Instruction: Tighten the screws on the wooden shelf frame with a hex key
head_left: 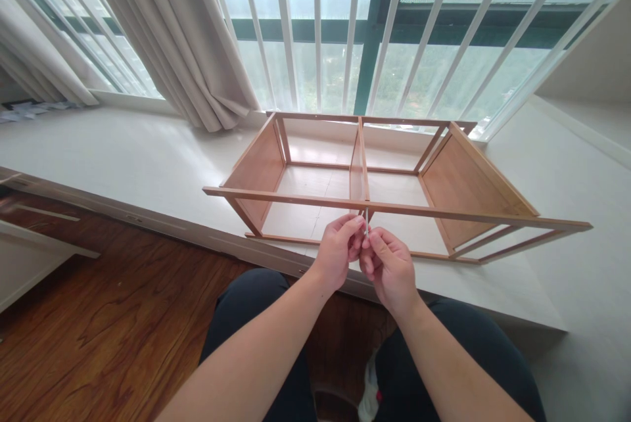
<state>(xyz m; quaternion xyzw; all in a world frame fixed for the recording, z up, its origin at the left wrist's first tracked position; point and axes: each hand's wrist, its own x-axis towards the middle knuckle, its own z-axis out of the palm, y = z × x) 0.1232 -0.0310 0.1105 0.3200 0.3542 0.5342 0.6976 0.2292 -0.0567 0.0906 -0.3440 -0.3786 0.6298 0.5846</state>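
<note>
Wooden frame (394, 205) rail directly ahead

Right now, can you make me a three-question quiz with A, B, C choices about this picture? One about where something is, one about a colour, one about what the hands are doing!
1. Where does the wooden frame lie?
A. on the white ledge by the window
B. on the brown floor
C. on the person's lap

2. What colour is the curtain?
A. red
B. pale beige
C. dark blue

3. What are the left hand and the right hand doing?
A. resting flat on the ledge
B. pulling the curtain
C. pinching a thin little rod together

Answers:
1 A, the frame sits on the ledge in front of the window bars.
2 B, the cloth hanging left of the frame is pale beige.
3 C, both hands' fingertips meet around the rod, just at the frame's front rail.
</note>
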